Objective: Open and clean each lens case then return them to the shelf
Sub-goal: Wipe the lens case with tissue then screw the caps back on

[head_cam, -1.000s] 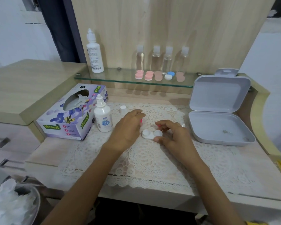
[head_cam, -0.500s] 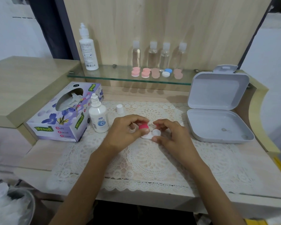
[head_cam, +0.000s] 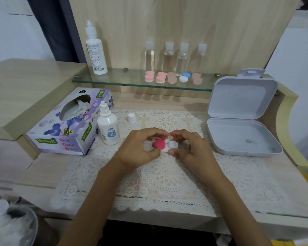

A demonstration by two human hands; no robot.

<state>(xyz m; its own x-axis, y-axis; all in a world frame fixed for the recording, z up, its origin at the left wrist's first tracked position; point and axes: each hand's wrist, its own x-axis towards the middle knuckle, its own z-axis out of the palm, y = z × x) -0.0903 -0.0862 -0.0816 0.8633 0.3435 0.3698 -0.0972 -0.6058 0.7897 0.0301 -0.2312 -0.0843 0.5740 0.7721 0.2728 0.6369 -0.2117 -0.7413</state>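
A: Task item, where?
B: The white lens case [head_cam: 166,149] is held just above or on the lace mat [head_cam: 167,178], mid surface [head_cam: 295,206], between both hands. Contact with the mat can't be told.
A: Left hand?
B: The left hand [head_cam: 139,151] is curled round the pink cap [head_cam: 159,144] on the case's left well. The cap is pinched between thumb and forefinger.
A: Right?
B: The right hand [head_cam: 192,151] is closed on the case's right end, with the fingers [head_cam: 181,134] bent over it and the thumb below. The right well [head_cam: 173,144] is seen uncapped. A bit of pink is glimpsed behind those fingertips, but what it is can't be told.
A: Shelf?
B: The glass shelf [head_cam: 124,82] is loaded. A row of lens cases is lined up: two pink cases [head_cam: 149,77], two beige cases [head_cam: 196,78] and a blue-and-white case [head_cam: 184,77]. Four clear bottles [head_cam: 169,55] are stood behind them, and a tall white bottle [head_cam: 96,50] at the left end.
A: Rest of the surface?
B: A tissue box [head_cam: 69,125] is placed far left, with a small solution bottle [head_cam: 108,128] just beside it, nozzle bare. A loose white cap [head_cam: 132,118] is set near on the mat. A grey plastic box [head_cam: 242,139] is set at right, lid up.
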